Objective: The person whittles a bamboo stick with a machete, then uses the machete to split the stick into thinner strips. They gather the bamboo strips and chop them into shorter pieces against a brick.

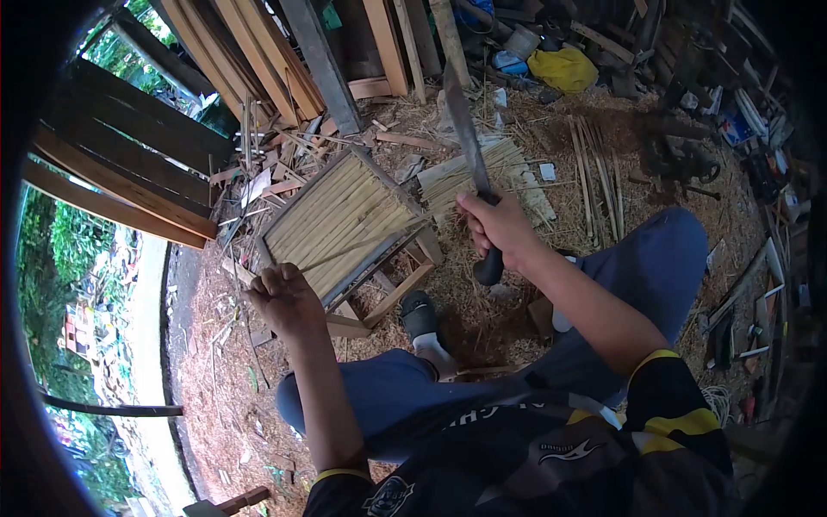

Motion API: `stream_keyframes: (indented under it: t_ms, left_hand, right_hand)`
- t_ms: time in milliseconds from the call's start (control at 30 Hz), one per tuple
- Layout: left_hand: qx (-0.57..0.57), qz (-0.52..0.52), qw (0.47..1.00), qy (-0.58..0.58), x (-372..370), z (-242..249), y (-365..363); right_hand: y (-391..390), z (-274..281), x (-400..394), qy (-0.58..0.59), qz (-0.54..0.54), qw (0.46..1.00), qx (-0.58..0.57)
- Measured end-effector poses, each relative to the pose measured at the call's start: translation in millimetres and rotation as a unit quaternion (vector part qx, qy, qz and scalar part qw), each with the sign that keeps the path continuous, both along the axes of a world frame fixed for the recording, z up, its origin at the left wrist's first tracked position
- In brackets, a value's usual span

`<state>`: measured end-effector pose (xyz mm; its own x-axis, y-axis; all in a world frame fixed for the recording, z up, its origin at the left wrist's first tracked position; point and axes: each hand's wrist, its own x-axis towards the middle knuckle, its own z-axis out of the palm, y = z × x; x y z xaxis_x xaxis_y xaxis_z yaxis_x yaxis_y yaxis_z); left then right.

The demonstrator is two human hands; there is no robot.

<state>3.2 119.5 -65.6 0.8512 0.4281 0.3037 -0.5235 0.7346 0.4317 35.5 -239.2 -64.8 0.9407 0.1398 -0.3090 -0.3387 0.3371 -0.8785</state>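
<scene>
My right hand (504, 226) is wrapped round the black handle of a machete (466, 129), whose long, worn blade points up and away from me. In my left hand (286, 300), closed fingers pinch one end of a thin bamboo strip (362, 246). That strip slants across a low wooden frame stool (347, 226) and reaches its right corner. Bamboo slats lie side by side over the stool's top, inside a darker wooden rim. Below the rim, wooden legs and rails show in part. The machete is held apart from the stool, to its right.
A mat of split bamboo (517, 177) lies on the shavings-covered ground, with loose bamboo strips (594, 177) right of it. Timber boards (267, 60) lean at the back left. A yellow bag (562, 69) sits among scrap at the back. My sandalled foot (420, 319) is beside the stool.
</scene>
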Motion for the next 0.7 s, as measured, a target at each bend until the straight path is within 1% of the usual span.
stream_keyframes:
  t_ms: [33,133,167,200,233,267,300,333,400,433,467,500,533,567,667,700]
  left_hand:
    - [0.002,-0.025,0.999,-0.024,0,-2,0]
    - [0.008,-0.037,0.998,0.047,2,2,-7]
    - [0.047,-0.087,0.994,0.036,1,-9,-1]
    - [0.008,-0.059,0.99,0.131,-1,-3,-6]
    - [-0.032,-0.032,0.974,0.223,-1,10,-15]
    - [-0.071,-0.008,0.947,0.314,-1,17,-21]
    - [-0.042,0.036,0.928,0.369,3,10,-17]
    - [0.031,0.07,0.918,0.39,8,-2,-4]
    - [0.175,0.134,0.877,0.426,15,-25,18]
    - [0.286,0.181,0.877,0.341,5,-6,-1]
    - [0.42,0.234,0.825,0.296,2,3,-13]
    - [0.544,0.283,0.752,0.244,0,10,-22]
    - [0.654,0.324,0.658,0.185,-2,19,-34]
    - [0.693,0.373,0.601,0.139,-10,34,-61]
    - [0.766,0.234,0.598,0.023,-23,54,-101]
    - [0.786,0.201,0.583,0.035,-25,52,-110]
  right_hand:
    - [-3,4,1,-0.005,-0.009,1.0,0.004]
    - [-18,20,4,-0.027,-0.033,0.999,0.02]
    - [-24,26,4,-0.036,-0.039,0.998,0.026]
    - [-30,32,4,-0.045,-0.046,0.997,0.031]
    - [-36,39,4,-0.044,-0.062,0.997,0.025]
    - [-42,44,4,-0.053,-0.074,0.996,0.019]
    - [-47,49,4,-0.062,-0.086,0.994,0.013]
    - [-52,54,3,-0.071,-0.099,0.993,0.006]
    - [-60,61,1,-0.082,-0.104,0.991,-0.024]
    - [-64,62,1,-0.084,-0.101,0.991,-0.036]
    - [-67,64,1,-0.085,-0.098,0.99,-0.047]
    - [-69,67,0,-0.086,-0.091,0.991,-0.05]
    - [-69,70,-2,-0.087,-0.083,0.991,-0.052]
    - [-69,73,-4,-0.087,-0.075,0.992,-0.054]
    - [-69,77,-8,-0.068,-0.058,0.995,-0.037]
    - [-69,78,-9,-0.068,-0.053,0.996,-0.037]
